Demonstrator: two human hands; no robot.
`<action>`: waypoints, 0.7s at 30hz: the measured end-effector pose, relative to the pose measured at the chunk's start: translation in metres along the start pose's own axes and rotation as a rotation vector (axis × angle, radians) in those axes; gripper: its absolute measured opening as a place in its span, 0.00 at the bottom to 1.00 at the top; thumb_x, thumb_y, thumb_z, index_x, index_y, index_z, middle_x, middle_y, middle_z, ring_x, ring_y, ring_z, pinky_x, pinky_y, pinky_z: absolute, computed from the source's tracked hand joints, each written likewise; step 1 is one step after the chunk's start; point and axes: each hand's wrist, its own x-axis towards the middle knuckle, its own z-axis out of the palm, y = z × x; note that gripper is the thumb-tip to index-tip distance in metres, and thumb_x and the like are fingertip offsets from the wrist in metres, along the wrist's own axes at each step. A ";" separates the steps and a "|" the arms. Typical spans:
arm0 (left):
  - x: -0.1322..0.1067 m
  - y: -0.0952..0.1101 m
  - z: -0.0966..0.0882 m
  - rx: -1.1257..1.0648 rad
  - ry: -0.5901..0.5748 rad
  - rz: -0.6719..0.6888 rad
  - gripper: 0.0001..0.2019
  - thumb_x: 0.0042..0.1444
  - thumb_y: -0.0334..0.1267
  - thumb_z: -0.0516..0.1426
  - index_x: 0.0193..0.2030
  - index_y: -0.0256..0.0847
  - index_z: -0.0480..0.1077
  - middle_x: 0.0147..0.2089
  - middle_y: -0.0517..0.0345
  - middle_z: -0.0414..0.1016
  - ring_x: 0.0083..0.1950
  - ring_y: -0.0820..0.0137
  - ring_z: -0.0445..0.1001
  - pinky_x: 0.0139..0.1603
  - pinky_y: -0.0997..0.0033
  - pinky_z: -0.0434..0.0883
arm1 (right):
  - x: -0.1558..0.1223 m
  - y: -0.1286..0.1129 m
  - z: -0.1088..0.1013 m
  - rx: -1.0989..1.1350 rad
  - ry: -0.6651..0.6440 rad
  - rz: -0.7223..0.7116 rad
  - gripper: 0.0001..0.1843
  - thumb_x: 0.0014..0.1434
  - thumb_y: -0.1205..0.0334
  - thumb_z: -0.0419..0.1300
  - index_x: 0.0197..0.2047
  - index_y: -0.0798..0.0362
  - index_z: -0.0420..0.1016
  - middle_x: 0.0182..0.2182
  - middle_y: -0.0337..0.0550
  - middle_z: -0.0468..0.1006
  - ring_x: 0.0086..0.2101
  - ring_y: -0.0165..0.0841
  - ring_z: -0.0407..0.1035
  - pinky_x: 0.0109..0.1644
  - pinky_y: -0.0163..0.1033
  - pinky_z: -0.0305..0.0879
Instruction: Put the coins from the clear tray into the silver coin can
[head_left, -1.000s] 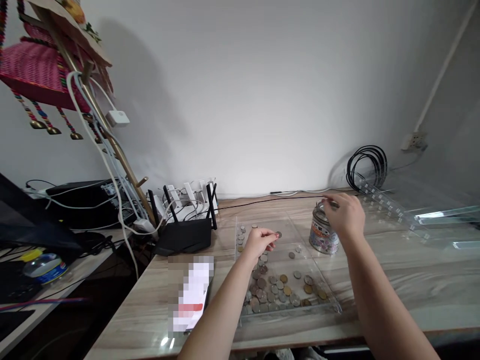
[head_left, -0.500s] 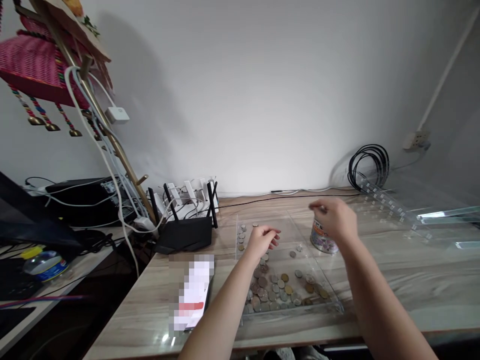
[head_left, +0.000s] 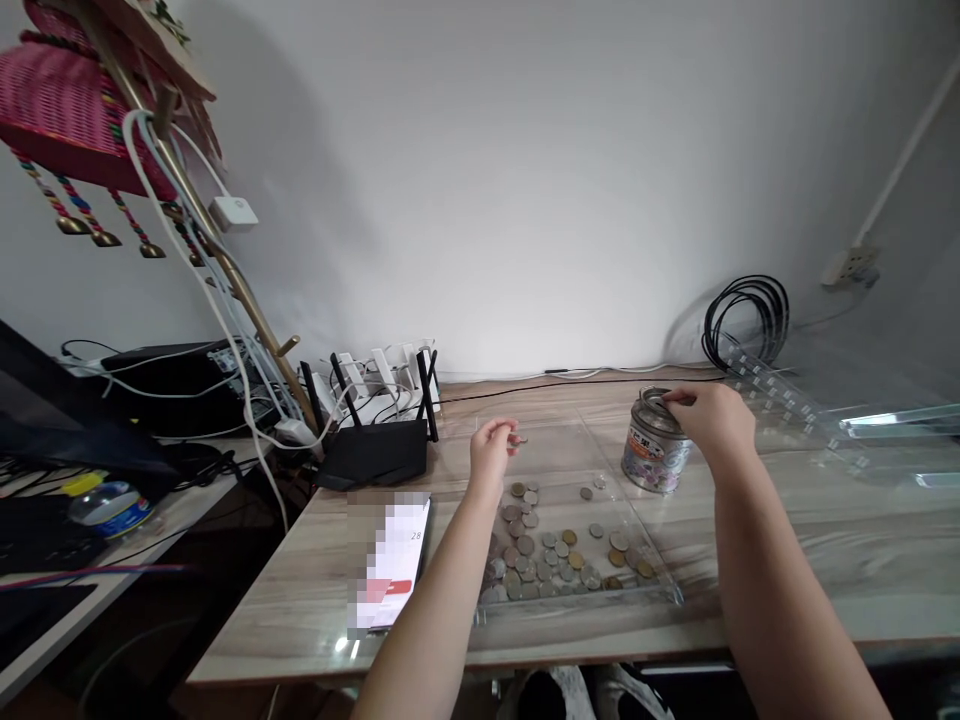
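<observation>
My left hand (head_left: 492,458) is closed over the far left part of a clear acrylic tray (head_left: 637,535). A small coin (head_left: 523,440) shows at its fingertips. Several silver and brass-coloured coins (head_left: 551,560) lie in the tray, mostly toward the near edge. To the right of the tray stands a round tin (head_left: 654,455) with a printed label and a narrower opening on top. My right hand (head_left: 716,425) has its fingers pinched together at that opening; whatever they hold is hidden.
A phone (head_left: 397,570) with a partly blurred screen lies left of the tray. Behind it stands a black router (head_left: 375,455) with upright antennas. A coiled black cable (head_left: 746,320) leans on the wall at the back right, beside clear acrylic panels (head_left: 825,420).
My right hand has moved right, from in front of the tin to its top opening, uncovering the label. My left hand has shifted left, and a coin now shows in its fingers.
</observation>
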 end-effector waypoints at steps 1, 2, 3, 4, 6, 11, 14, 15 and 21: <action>0.001 0.000 -0.001 -0.020 0.002 -0.007 0.08 0.39 0.36 0.53 0.27 0.36 0.68 0.31 0.56 0.70 0.25 0.78 0.67 0.23 0.79 0.63 | 0.002 0.002 0.000 0.015 -0.036 0.013 0.12 0.43 0.58 0.53 0.30 0.48 0.76 0.27 0.44 0.74 0.29 0.37 0.65 0.26 0.37 0.54; 0.001 -0.001 -0.002 -0.035 -0.005 -0.021 0.08 0.39 0.36 0.53 0.27 0.35 0.68 0.31 0.56 0.70 0.25 0.78 0.67 0.23 0.79 0.63 | 0.004 0.004 0.000 0.026 -0.068 0.021 0.12 0.42 0.57 0.54 0.29 0.48 0.76 0.26 0.43 0.74 0.28 0.37 0.64 0.26 0.37 0.54; 0.001 -0.002 -0.003 -0.044 -0.017 -0.040 0.08 0.38 0.35 0.53 0.27 0.35 0.68 0.30 0.56 0.70 0.25 0.78 0.68 0.23 0.79 0.63 | 0.004 0.005 0.000 0.032 -0.075 0.013 0.12 0.43 0.57 0.54 0.29 0.48 0.76 0.26 0.44 0.74 0.29 0.37 0.64 0.27 0.37 0.55; 0.002 -0.003 -0.003 -0.047 -0.033 -0.060 0.08 0.38 0.35 0.53 0.27 0.35 0.68 0.30 0.56 0.70 0.25 0.78 0.68 0.23 0.79 0.64 | 0.004 0.003 -0.001 0.040 -0.046 -0.019 0.13 0.43 0.57 0.53 0.30 0.49 0.76 0.27 0.44 0.74 0.30 0.38 0.65 0.28 0.38 0.56; 0.002 -0.005 -0.003 -0.037 -0.067 -0.096 0.08 0.38 0.35 0.53 0.28 0.35 0.68 0.30 0.55 0.70 0.26 0.77 0.68 0.23 0.79 0.64 | -0.001 -0.006 -0.001 0.081 0.099 -0.126 0.14 0.46 0.58 0.52 0.32 0.52 0.76 0.31 0.46 0.74 0.34 0.38 0.64 0.34 0.39 0.57; 0.003 -0.006 -0.003 0.008 -0.060 -0.103 0.08 0.39 0.34 0.52 0.27 0.35 0.68 0.31 0.54 0.70 0.27 0.76 0.68 0.23 0.80 0.64 | -0.048 -0.064 0.025 0.320 -0.105 -0.441 0.15 0.52 0.60 0.48 0.36 0.54 0.72 0.32 0.45 0.74 0.30 0.31 0.64 0.34 0.34 0.57; 0.004 -0.005 -0.004 -0.003 -0.031 -0.090 0.08 0.38 0.34 0.53 0.27 0.35 0.68 0.31 0.54 0.70 0.27 0.77 0.68 0.23 0.80 0.64 | -0.082 -0.094 0.053 0.333 -0.695 -0.741 0.13 0.48 0.60 0.52 0.36 0.53 0.72 0.28 0.41 0.74 0.26 0.28 0.64 0.29 0.31 0.55; 0.004 -0.004 -0.004 -0.005 -0.032 -0.090 0.07 0.38 0.34 0.53 0.27 0.35 0.68 0.31 0.54 0.70 0.27 0.77 0.68 0.23 0.80 0.64 | -0.091 -0.099 0.061 0.328 -0.837 -0.811 0.14 0.47 0.60 0.54 0.38 0.52 0.71 0.28 0.40 0.74 0.25 0.28 0.63 0.28 0.31 0.54; 0.000 -0.007 0.000 0.045 -0.118 -0.113 0.07 0.39 0.34 0.53 0.27 0.36 0.67 0.32 0.53 0.70 0.27 0.77 0.67 0.22 0.80 0.64 | -0.101 -0.103 0.080 0.212 -0.973 -0.918 0.15 0.44 0.63 0.55 0.38 0.53 0.69 0.30 0.40 0.72 0.28 0.29 0.63 0.28 0.31 0.52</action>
